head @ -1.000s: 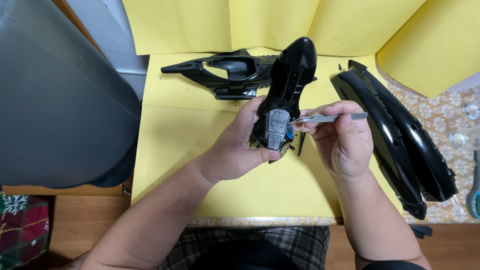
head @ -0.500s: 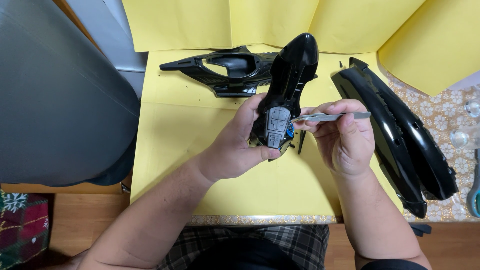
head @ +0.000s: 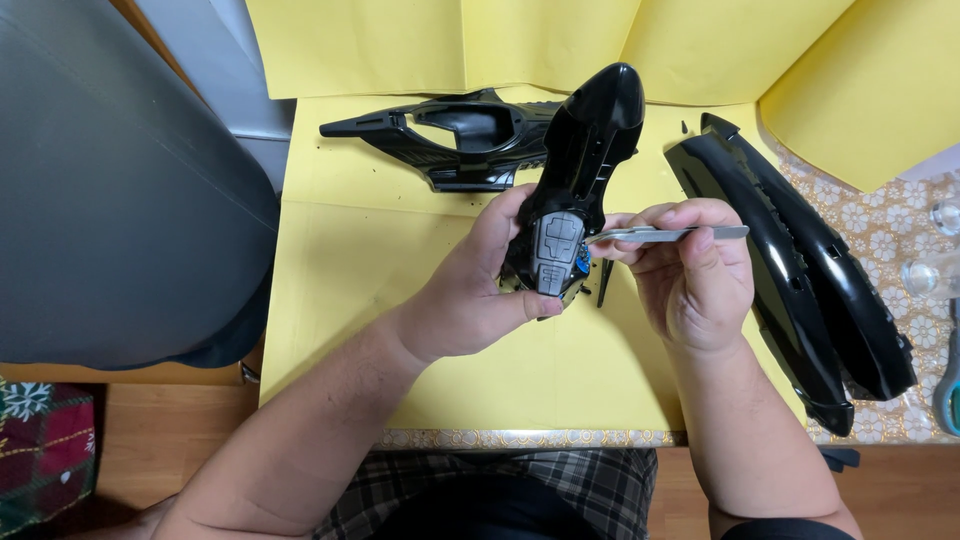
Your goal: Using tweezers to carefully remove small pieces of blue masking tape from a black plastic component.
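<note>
My left hand point(head: 470, 290) grips a glossy black plastic shell point(head: 585, 150) near its lower end, holding it upright over the yellow paper point(head: 340, 250). A grey button pad point(head: 556, 250) on that part faces me, with a bit of blue showing beside it. My right hand point(head: 690, 270) pinches a slim silver metal tool point(head: 665, 234) that lies level, its tip touching the right side of the black part by the blue spot.
A black frame piece with an oval opening point(head: 460, 135) lies at the back of the yellow paper. Two long curved black panels point(head: 800, 270) rest at the right. A dark grey rounded object point(head: 110, 190) fills the left. Clear glass items point(head: 935, 270) stand at the far right.
</note>
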